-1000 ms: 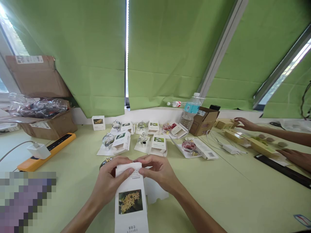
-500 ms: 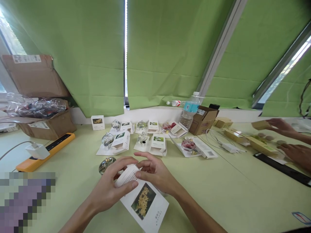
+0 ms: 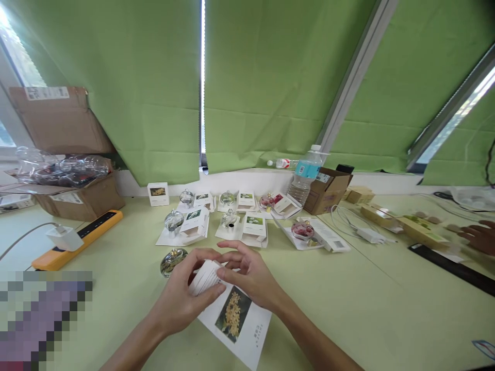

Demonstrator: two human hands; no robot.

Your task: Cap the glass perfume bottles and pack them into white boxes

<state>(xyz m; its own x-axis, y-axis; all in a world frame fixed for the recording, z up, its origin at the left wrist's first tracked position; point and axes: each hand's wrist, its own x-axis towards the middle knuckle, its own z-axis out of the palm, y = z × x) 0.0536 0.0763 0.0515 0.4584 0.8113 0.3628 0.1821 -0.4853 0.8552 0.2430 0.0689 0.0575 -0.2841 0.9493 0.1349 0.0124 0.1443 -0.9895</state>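
Note:
A white paper carton (image 3: 249, 350) printed with a photo of yellow flowers lies tilted between my hands, its folded end towards the back. My left hand (image 3: 180, 299) grips that end from the left, thumb on the near side. From the right, my right hand (image 3: 249, 275) presses its thumb on the carton's top while its other fingers curl behind. Those fingers are partly hidden. Just beyond my left hand sits a round glass bottle (image 3: 172, 262) with a gold-coloured top. Behind are several flattened cartons (image 3: 195, 222) with glass bottles (image 3: 174, 220) on them, some holding red flowers (image 3: 302, 230).
An upright carton (image 3: 158, 194) stands near the wall. At left are an orange power strip (image 3: 83, 239) and a cardboard box (image 3: 77, 198) of plastic bottles. A water bottle (image 3: 304, 178) stands at back right; another person's hand (image 3: 479, 236) is at far right.
My hands still hold the carton, which has turned slightly so its flower panel sits a little further right. The other person's hand holding a yellowish box has left view; the view shifted slightly.

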